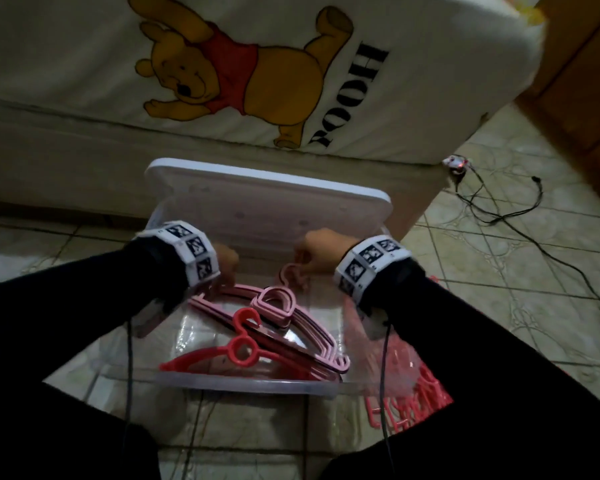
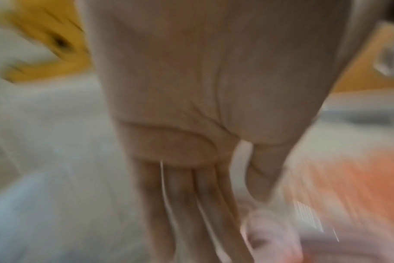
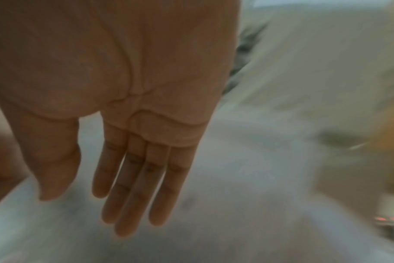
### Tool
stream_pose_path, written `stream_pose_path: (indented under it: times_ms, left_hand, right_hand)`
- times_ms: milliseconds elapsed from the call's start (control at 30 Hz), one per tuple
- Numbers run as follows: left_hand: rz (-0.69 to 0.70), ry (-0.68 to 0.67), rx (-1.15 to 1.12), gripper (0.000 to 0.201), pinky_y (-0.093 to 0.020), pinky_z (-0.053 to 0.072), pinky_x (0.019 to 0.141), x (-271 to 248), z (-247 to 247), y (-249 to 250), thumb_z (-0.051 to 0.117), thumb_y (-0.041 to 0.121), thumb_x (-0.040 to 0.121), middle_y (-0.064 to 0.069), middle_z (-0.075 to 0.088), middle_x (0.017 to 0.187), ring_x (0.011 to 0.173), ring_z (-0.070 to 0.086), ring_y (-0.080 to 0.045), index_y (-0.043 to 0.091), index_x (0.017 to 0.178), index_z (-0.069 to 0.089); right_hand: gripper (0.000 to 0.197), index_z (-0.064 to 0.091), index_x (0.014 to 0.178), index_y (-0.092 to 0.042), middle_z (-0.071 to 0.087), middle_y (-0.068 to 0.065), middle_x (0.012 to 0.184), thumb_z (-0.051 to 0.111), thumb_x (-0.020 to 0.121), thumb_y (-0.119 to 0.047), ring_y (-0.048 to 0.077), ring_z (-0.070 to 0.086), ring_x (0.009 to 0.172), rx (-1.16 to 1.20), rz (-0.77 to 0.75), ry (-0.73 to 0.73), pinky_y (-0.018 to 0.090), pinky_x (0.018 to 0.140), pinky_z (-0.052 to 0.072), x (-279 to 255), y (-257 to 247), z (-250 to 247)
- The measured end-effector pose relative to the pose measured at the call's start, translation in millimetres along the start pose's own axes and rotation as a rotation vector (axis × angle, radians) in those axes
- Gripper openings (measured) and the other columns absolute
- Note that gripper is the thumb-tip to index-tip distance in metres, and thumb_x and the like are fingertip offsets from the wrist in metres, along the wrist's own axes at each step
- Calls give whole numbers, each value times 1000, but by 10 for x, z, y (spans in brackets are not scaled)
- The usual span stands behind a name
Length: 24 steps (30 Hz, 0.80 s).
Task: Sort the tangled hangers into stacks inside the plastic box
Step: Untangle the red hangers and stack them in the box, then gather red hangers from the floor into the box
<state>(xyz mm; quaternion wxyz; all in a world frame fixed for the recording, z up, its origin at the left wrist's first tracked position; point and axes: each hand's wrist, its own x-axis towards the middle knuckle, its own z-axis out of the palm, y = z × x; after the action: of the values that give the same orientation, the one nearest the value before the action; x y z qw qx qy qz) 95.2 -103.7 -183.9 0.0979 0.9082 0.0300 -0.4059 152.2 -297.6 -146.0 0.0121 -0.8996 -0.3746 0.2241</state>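
**Two open hands tidy the hanger stacks**

Both hands reach into the plastic box: the left hand rests straight fingers on the pink hangers, likely squaring the stack; the right hand hovers, fingers extended, holding nothing. One red hanger lies in front; pinks uncountable.

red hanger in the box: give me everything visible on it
The red hanger looks like glossy moulded plastic, coral-red, with an open hook at the top, a round ring at the neck and a curved shoulder bar. It lies flat inside the clear plastic box, near the front wall, hook pointing toward the far side. Its hook and right shoulder overlap the pink hanger stack; which lies on top is unclear. Neither hand touches it.
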Motion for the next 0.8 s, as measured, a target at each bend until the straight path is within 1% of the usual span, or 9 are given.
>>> stream_pose_path:
  times_ms: [100, 200, 300, 367, 400, 500, 567, 667, 800]
  left_hand:
    - [99, 198, 93, 26, -20, 46, 62, -329, -390, 352, 51, 21, 94, -9, 74, 95, 70, 65, -14, 5, 94, 71]
    - [220, 419, 51, 28, -25, 44, 77, -536, -615, 797, 51, 29, 97, -9, 71, 105, 96, 64, -22, 9, 107, 67]
    - [347, 548, -61, 31, -30, 47, 87, -651, -658, 1377, 52, 31, 96, -10, 66, 116, 108, 59, -26, 10, 116, 63]
    - [415, 590, -80, 31, -34, 47, 89, -631, -620, 1766, 53, 32, 95, -11, 65, 118, 109, 58, -27, 9, 114, 63]
    - [444, 595, -82, 32, -34, 47, 89, -596, -586, 1957, 54, 32, 95, -12, 65, 118, 109, 58, -27, 7, 114, 63]
    - [489, 556, -109, 36, -31, 45, 89, -403, -460, 2487, 56, 34, 93, -13, 63, 120, 111, 57, -27, 7, 116, 58]
    - [488, 505, -126, 40, -31, 44, 92, -241, -358, 2806, 57, 36, 93, -13, 59, 126, 115, 56, -28, 8, 122, 53]
    - [447, 430, -111, 51, -32, 42, 96, 5, -196, 3223, 56, 40, 93, -13, 52, 134, 122, 50, -28, 8, 131, 47]
    - [374, 347, -98, 56, -32, 42, 96, 389, 30, 3627, 55, 43, 92, -17, 52, 134, 122, 50, -31, 5, 132, 45]
  right_hand:
    - [28, 67, 112, -13, 68, 4, 109, 65, 87, -25, 19, 62, 102, 84, 146, 159, 19, 77, 39, -489, 310, -425]
    - [26, 67, 109, -9, 69, 8, 105, 66, 86, -23, 18, 63, 93, 232, 276, 337, 21, 76, 42, -1069, 690, -667]
    - [26, 66, 106, -1, 69, 17, 102, 65, 88, -19, 25, 64, 91, 361, 433, 423, 32, 71, 47, -1668, 1094, -658]
    - [29, 66, 107, -1, 68, 16, 98, 67, 87, -22, 21, 60, 85, 426, 551, 474, 22, 62, 43, -2060, 1346, -536]
    - [32, 66, 108, -2, 67, 14, 97, 68, 86, -25, 19, 59, 84, 449, 613, 492, 20, 62, 41, -2240, 1454, -446]
    - [42, 64, 111, -7, 67, 11, 107, 71, 82, -35, 20, 61, 97, 517, 800, 532, 23, 77, 44, -2697, 1743, -57]
    - [50, 61, 115, -8, 65, 9, 112, 73, 79, -41, 20, 60, 100, 608, 917, 551, 24, 80, 44, -2924, 1894, 253]
    - [64, 53, 122, -9, 59, 9, 122, 74, 75, -46, 21, 57, 105, 733, 1074, 516, 29, 85, 44, -3161, 2088, 735]
    - [74, 46, 130, -11, 53, 9, 132, 74, 73, -49, 25, 53, 117, 811, 1224, 444, 32, 92, 42, -3317, 2285, 1387]
